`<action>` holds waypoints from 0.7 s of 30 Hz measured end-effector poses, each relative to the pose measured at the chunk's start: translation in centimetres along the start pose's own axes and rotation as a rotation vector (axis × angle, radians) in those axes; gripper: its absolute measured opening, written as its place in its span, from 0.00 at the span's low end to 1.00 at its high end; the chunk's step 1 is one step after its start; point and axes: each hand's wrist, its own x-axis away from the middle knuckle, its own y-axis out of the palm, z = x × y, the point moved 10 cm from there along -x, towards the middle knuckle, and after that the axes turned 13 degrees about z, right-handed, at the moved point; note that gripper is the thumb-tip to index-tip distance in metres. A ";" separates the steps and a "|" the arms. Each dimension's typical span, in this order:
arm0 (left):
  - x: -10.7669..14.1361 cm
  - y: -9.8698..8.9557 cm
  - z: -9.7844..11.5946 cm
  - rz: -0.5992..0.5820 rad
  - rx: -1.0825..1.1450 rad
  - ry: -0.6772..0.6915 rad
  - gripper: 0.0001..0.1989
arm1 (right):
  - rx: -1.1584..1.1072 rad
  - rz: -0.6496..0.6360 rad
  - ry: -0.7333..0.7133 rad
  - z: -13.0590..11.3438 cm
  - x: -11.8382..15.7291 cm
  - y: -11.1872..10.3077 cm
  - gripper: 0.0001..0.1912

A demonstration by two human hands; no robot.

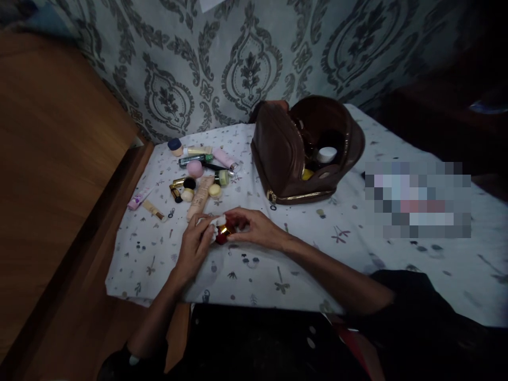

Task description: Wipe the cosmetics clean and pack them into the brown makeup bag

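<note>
Holding, in the head view, a small red-and-gold item [223,232] between both hands, over the near part of a white patterned cloth [254,286]; cannot tell whether resting on it. Gripping it with curled fingers of the right hand [257,227]; clasping a white wad [217,221] beside it with the left hand [194,238]. Showing, just beyond the left hand, a beige tube [200,198], then a pink jar [194,169] among other small containers. Showing, farther right, an unzipped brown bag [278,148] with a white round item [326,154] inside.
</note>
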 end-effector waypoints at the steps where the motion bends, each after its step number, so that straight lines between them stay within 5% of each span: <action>1: 0.2 -0.2 0.4 0.017 -0.002 0.043 0.13 | -0.023 -0.010 0.014 0.0 0.0 0.1 0.27; 7: -0.1 0.7 1.9 -0.020 0.008 0.182 0.09 | -0.085 -0.003 0.041 0.4 0.0 0.2 0.26; 15: -2.2 2.2 -0.8 -0.116 0.120 -0.083 0.11 | -0.172 -0.069 0.043 1.2 -0.2 0.2 0.28; 21: -1.7 3.0 -4.1 -0.151 0.249 -0.333 0.18 | -0.181 -0.108 0.053 1.2 0.1 0.5 0.41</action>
